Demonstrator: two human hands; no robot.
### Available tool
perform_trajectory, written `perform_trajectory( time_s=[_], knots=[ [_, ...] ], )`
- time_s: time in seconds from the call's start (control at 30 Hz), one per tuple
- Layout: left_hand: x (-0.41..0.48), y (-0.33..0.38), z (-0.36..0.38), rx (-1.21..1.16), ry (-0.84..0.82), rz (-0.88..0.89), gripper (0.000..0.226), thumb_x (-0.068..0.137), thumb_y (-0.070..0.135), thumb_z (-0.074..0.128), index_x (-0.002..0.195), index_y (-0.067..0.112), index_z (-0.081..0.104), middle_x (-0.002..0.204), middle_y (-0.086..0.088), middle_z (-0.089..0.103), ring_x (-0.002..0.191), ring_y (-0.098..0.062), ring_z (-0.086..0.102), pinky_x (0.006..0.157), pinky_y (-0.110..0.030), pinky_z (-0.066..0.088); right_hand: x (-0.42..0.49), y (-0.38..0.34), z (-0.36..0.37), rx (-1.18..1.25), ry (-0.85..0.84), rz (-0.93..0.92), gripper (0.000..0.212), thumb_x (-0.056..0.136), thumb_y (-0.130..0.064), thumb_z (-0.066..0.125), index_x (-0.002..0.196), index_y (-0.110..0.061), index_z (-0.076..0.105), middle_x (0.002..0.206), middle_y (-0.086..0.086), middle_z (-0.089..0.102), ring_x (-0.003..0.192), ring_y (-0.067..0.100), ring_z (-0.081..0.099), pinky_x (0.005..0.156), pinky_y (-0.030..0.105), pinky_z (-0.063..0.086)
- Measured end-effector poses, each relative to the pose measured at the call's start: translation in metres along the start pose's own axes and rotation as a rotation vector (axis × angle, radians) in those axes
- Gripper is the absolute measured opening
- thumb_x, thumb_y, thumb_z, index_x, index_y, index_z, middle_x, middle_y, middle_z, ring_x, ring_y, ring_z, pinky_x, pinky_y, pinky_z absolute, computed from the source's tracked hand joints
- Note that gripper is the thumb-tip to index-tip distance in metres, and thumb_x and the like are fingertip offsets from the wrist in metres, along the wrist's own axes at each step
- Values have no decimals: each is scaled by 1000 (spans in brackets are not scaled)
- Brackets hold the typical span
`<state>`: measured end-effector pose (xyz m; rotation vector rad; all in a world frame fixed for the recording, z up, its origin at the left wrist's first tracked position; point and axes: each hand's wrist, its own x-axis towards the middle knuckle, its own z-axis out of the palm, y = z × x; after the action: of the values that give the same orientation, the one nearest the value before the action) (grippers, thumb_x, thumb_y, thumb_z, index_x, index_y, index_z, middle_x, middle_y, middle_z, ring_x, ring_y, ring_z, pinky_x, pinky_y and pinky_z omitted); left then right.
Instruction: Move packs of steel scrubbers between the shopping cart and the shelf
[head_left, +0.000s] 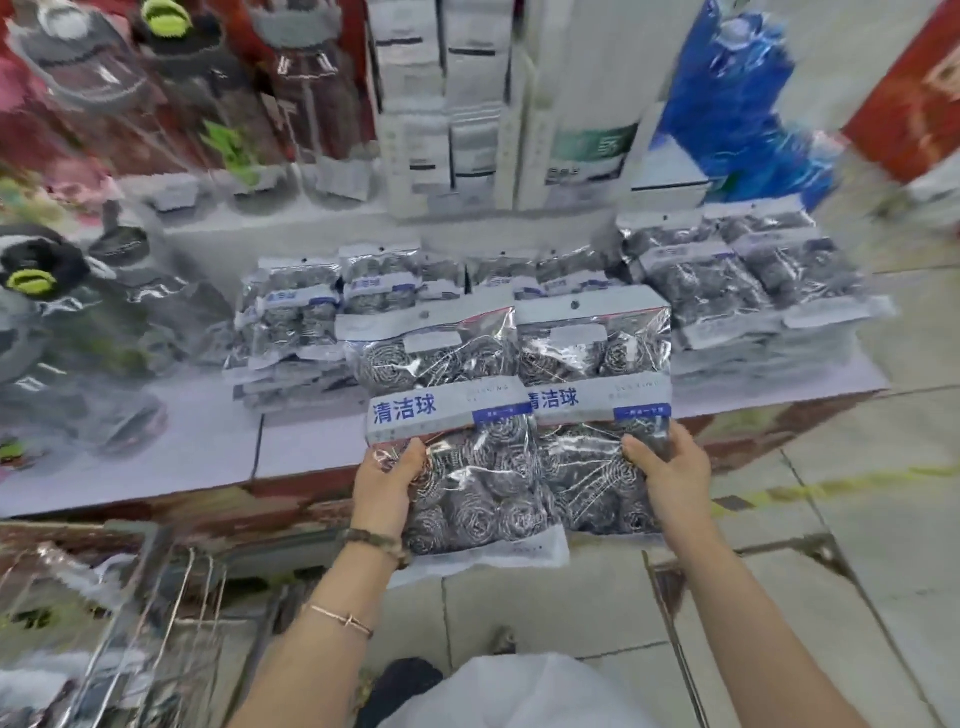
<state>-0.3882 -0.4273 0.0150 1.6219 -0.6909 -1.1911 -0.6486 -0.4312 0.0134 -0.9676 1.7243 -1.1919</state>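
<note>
Scrubber packs (452, 410), left hand (387, 483), right hand (670, 467) gripping

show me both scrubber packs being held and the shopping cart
left scrubber pack (447, 411), head view, on its printed label band
right scrubber pack (597, 399), head view, on its printed label band
shopping cart (145, 566), head view, on its grey frame bar
</note>
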Motion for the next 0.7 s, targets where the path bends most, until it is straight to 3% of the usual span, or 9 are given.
perform_trajectory(
  time_s=[0.07, 0.13, 0.23, 0.4, 0.53, 0.7],
  knots=[
    [1, 2, 36, 41, -43, -14, 25, 88, 21, 60, 113, 18, 56, 99, 4, 60, 98, -16, 54, 79, -23, 35, 14, 6, -31, 3, 72, 9, 14, 87, -14, 66, 87, -27, 61, 75, -2, 62, 68, 21, 54, 68, 42, 48],
    [1, 6, 69, 75, -100, -27, 33, 89, 24, 59, 120, 19, 53, 107, 1, 58, 100, -17, 52, 83, -26, 35, 25, 8, -58, -1, 112, 3, 8, 89, -16, 63, 89, -24, 60, 77, -2, 62, 70, 20, 54, 63, 30, 46],
    [7, 11, 111, 113, -188, -25, 37, 87, 26, 61, 123, 19, 53, 112, 1, 60, 103, -18, 54, 86, -29, 37, 41, 12, -90, 5, 178, 1, 13, 90, -16, 61, 103, -21, 62, 86, -2, 64, 72, 13, 56, 62, 20, 43],
    [23, 26, 181, 125, -306, -54, 35, 86, 26, 63, 119, 20, 55, 108, 5, 62, 102, -14, 57, 88, -31, 40, 77, 19, -131, 24, 301, 37, 25, 89, -16, 63, 114, -13, 62, 95, 2, 67, 85, 17, 60, 71, 28, 45],
    [40, 40, 241, 114, -361, -93, 37, 86, 33, 62, 121, 26, 50, 108, 10, 56, 103, -13, 51, 92, -32, 35, 122, 15, -162, 36, 370, 43, 19, 89, -16, 63, 108, -16, 62, 88, -2, 64, 82, 18, 58, 67, 24, 44],
    [74, 61, 319, 111, -375, -132, 41, 87, 36, 59, 125, 27, 47, 114, 5, 48, 107, -14, 42, 94, -34, 32, 199, 3, -195, -12, 394, 39, 17, 88, -18, 64, 105, -16, 64, 91, 3, 66, 86, 25, 59, 78, 36, 46]
  ],
)
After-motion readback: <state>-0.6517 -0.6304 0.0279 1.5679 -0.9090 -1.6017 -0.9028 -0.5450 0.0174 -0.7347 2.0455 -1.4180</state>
